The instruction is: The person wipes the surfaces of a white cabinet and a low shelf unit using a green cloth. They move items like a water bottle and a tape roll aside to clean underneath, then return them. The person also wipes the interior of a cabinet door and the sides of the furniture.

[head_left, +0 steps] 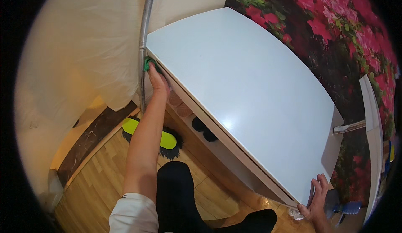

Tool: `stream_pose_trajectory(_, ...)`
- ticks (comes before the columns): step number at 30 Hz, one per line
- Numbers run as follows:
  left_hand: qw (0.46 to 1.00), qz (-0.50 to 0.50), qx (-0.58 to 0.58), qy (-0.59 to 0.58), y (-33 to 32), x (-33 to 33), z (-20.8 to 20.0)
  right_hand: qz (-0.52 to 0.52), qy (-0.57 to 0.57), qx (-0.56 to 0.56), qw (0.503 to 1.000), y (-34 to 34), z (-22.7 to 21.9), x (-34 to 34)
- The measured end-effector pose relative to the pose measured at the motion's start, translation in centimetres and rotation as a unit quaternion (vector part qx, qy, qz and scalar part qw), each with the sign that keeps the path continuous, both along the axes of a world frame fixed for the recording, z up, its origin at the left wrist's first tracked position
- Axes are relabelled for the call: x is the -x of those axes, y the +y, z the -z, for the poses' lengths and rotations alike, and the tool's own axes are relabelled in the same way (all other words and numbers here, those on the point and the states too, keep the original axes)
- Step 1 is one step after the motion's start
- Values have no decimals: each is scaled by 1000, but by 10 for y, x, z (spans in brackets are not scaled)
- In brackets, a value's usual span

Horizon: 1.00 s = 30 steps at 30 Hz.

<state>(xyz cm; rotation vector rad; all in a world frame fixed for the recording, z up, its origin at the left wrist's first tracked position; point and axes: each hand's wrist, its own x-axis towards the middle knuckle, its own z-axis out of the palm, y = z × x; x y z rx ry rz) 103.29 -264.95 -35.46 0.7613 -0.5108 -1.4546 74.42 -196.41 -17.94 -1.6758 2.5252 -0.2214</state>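
A white cabinet (247,86) with a smooth, glossy top stands in front of me, its front edge running from upper left to lower right. My left hand (158,79) reaches to the cabinet's far left front corner. Its fingers are closed on a green cloth (150,62), pressed against the front just below the top; some fingertips are hidden. At the near right corner, my right hand (316,197) rests on the cabinet's edge, thumb and fingers apart, with nothing seen in it.
Shoes (204,129) sit on the shelf under the top. A yellow-green brush head with dark bristles (168,141) lies on the wooden floor (94,172). A metal pole (146,19) and pale curtain (79,49) border the left. A blue hairbrush (351,208) is beyond my right hand.
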Motion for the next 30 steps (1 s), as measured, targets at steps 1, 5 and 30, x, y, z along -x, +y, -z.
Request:
stream_pose_trajectory(1,1000,-12,4,-1,-3,2,2,5,0,-4,1000,-1,-2,0)
stream_pose_trajectory(5,999,-4,7,32,-8,6,1,-5,-4,9,1000,-3,-4,0)
stream_pose_trajectory(30,967,193,33,-162,525,135,-43,-19,11,90,996,11,-6,1)
